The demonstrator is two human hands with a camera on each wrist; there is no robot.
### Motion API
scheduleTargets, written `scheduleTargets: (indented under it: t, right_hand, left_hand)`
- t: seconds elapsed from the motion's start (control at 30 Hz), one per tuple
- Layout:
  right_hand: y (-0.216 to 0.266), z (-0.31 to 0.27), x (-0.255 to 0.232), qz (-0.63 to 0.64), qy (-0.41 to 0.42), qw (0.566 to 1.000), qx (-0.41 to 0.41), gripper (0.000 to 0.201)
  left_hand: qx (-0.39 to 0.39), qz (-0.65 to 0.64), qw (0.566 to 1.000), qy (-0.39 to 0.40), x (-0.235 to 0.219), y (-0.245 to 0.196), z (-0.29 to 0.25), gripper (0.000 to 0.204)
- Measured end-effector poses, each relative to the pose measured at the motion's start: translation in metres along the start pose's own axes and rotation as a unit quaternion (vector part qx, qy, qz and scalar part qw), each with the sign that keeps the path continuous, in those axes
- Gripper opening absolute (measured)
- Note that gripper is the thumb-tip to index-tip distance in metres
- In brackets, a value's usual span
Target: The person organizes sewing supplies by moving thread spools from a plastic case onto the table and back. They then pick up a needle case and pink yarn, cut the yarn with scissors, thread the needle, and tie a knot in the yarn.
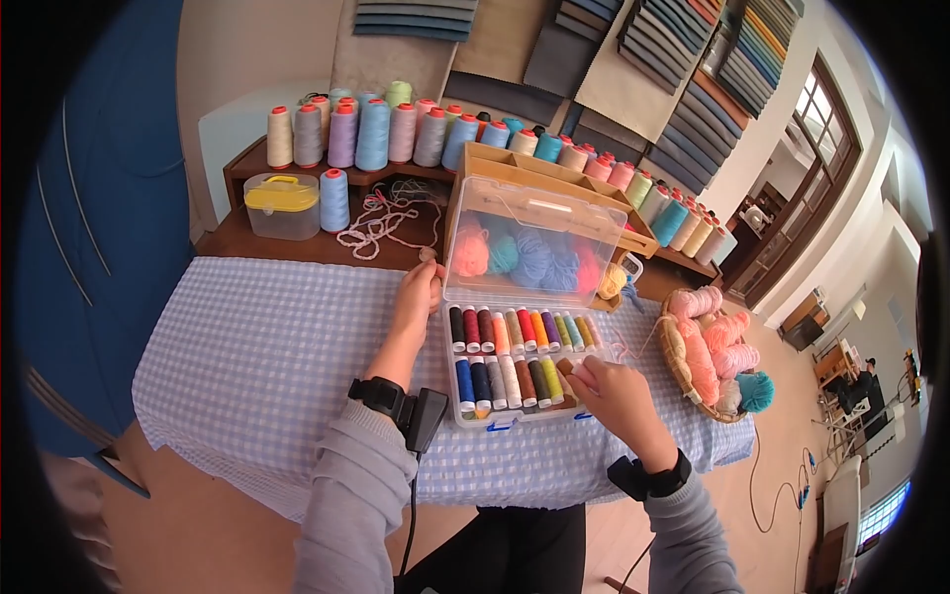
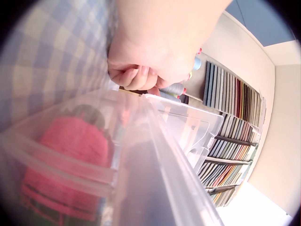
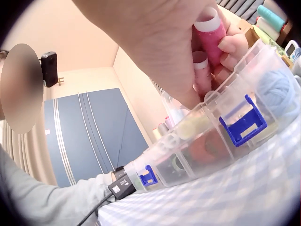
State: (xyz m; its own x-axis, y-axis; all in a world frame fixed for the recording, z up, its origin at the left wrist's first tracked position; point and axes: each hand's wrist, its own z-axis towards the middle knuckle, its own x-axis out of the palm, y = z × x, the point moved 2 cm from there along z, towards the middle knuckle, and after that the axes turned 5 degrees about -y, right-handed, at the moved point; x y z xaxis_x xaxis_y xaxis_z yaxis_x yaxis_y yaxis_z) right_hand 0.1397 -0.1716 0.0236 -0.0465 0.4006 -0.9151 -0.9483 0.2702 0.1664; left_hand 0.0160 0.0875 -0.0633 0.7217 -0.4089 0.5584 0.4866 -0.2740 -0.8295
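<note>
A sewing-supply room: fabric swatches hang on the wall and a row of big thread cones point(image 1: 371, 134) lines a wooden shelf behind a table spread with a blue checked tablecloth point(image 1: 247, 366). On the cloth sits a clear plastic organizer box point(image 1: 515, 327) with its lid standing open; balls of yarn fill the rear section, and the two front rows hold small thread spools point(image 1: 515, 332) lying side by side in many colours. A wicker basket point(image 1: 678, 361) of pink and teal yarn stands just to the right of the box.

The left hand point(image 1: 418, 292) rests at the box's left rear corner; in the left wrist view its fingers point(image 2: 136, 77) are curled in against the plastic edge, apparently steadying it, though whether they truly grip it is hard to tell. The right hand point(image 1: 616, 391) hovers over the front right end of the box, its fingers point(image 3: 230, 44) pinching a pink spool point(image 3: 210, 35) right above the compartment wall, near a blue latch point(image 3: 244, 122).

Judging from the rows, the sorting looks nearly finished: almost every slot is filled, with a gap remaining at the right end of the front row, just under the held spool
</note>
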Motion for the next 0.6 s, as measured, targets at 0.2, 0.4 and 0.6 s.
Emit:
scheduleTargets:
  t: [0.2, 0.4, 0.6]
  right_hand:
    - [0.008, 0.005, -0.002, 0.02, 0.018, 0.999, -0.034, 0.024]
    - [0.002, 0.011, 0.002, -0.006, -0.024, 0.999, 0.046, 0.024]
    - [0.003, 0.011, 0.008, -0.003, -0.019, 0.999, 0.039, 0.029]
  left_hand:
    - [-0.003, 0.01, 1.0, 0.009, -0.001, 0.0, 0.001, 0.023]
    - [-0.002, -0.009, 1.0, 0.001, -0.001, 0.002, 0.001, 0.023]
    - [0.004, -0.009, 1.0, 0.006, -0.002, 0.003, 0.002, 0.023]
